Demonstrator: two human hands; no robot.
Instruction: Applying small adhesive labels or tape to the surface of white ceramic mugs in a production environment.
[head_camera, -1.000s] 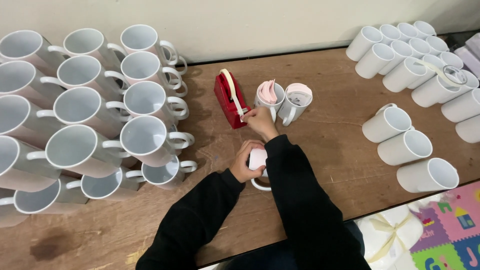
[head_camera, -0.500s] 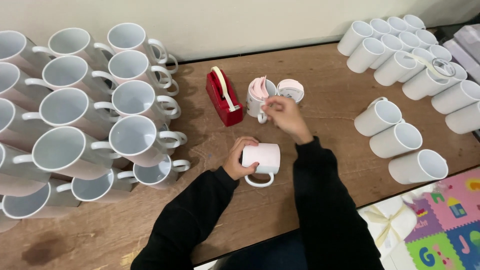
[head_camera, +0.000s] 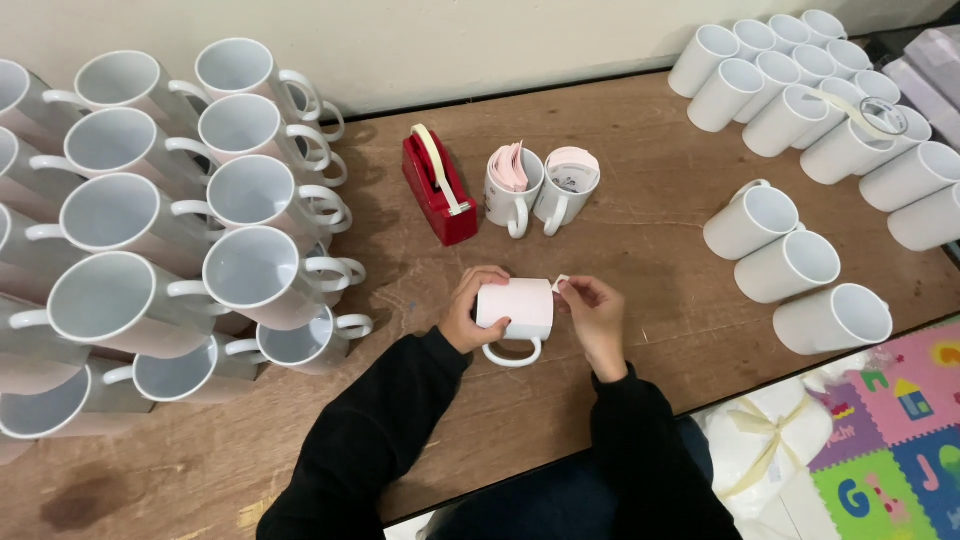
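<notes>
A wooden worktable (head_camera: 640, 215) carries three groups of white mugs: a large stack (head_camera: 160, 250) lying on their sides at the left with mouths open to the camera and nothing visible inside them, a cluster (head_camera: 820, 100) at the far right, and three more (head_camera: 795, 265) tipped over just inside it, likewise hollow as far as can be seen. Behind the hands sits a red tape dispenser (head_camera: 440, 185) with a strip of pale tape over its top, and just beside it stand two upright mugs, one (head_camera: 513, 185) holding a sheaf of pink sheets, the other (head_camera: 568, 180) holding what looks like a rolled pale sheet. At the near edge of the table a person in black sleeves works on a single white mug (head_camera: 515, 312), lying on its side with its handle pointing toward the body and a pinkish sheet wrapped round its barrel. The left hand (head_camera: 468, 312) is curled round the mug's left end, gripping it; the right hand (head_camera: 593, 312) pinches a small pale tab at the sheet's right edge, beside the mug's other end. The mug is probably glazed ceramic: stiff, fairly heavy, smooth enough to slip and liable to chip if knocked, best held around the barrel or by the handle; the wrap looks thin and easily creased.
</notes>
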